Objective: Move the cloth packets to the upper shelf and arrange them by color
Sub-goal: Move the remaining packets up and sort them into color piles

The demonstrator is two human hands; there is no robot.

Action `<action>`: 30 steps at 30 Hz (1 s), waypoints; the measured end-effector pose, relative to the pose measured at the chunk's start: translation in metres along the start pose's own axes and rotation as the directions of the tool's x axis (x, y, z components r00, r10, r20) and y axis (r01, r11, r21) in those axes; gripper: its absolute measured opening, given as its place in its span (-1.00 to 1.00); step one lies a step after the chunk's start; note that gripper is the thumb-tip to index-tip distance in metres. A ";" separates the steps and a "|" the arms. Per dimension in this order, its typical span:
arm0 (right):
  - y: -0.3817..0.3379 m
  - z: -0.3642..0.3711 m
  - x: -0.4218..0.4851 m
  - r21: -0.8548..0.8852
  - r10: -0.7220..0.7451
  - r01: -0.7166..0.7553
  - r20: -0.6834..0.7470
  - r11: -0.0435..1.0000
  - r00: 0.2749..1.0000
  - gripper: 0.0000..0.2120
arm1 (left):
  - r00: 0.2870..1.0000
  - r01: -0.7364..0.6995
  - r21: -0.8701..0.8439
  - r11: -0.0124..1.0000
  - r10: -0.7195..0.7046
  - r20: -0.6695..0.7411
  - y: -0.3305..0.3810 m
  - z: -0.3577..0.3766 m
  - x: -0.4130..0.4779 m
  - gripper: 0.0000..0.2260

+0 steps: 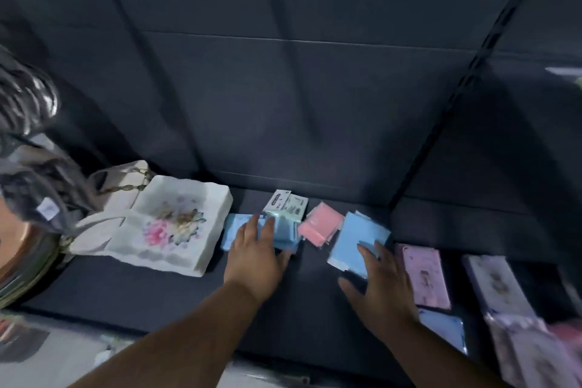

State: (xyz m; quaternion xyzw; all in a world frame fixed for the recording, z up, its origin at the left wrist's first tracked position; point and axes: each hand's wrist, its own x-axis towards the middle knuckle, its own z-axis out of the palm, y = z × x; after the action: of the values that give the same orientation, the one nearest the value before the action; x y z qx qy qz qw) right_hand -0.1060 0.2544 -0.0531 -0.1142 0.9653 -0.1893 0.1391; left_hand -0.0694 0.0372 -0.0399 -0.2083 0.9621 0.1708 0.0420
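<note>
On the dark shelf (157, 290) lie several cloth packets. My left hand (256, 257) rests flat on a stack of light blue packets (233, 230), fingers spread over its top. A white-labelled packet (286, 203) leans behind that stack. A pink packet (319, 225) lies between my hands. My right hand (378, 285) grips a large light blue packet (357, 238) by its near edge, thumb under, fingers on top. Another blue packet (444, 329) shows below my right wrist.
A white floral ceramic dish (176, 224) sits left of the blue stack, with a beaded cream item (126, 183) behind it and a copper-rimmed round object (22, 261) at far left. Lilac patterned packets (425, 274) and more (494, 283) lie to the right. A slotted upright (472, 72) divides the shelf bays.
</note>
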 end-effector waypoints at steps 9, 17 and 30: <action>-0.012 0.018 0.036 0.106 0.139 -0.130 -0.083 0.986 0.987 -0.26 | 0.998 -0.058 -0.090 0.994 0.058 -0.001 0.013 0.029 0.047 -0.34; -0.025 0.028 0.044 0.177 0.189 -0.188 0.012 0.966 0.982 -0.27 | 0.998 -0.058 -0.255 0.965 0.062 0.005 0.011 0.031 0.036 -0.42; -0.042 0.010 0.022 0.459 0.296 -0.231 -0.073 0.858 0.953 0.07 | 0.984 0.114 -0.584 0.803 -0.171 -0.042 -0.006 0.000 0.019 -0.13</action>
State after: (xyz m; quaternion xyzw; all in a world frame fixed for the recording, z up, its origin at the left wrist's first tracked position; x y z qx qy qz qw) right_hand -0.1169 0.2074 -0.0504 0.0676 0.9100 -0.3918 0.1177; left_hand -0.0838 0.0245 -0.0443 -0.2904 0.8469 0.4421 -0.0553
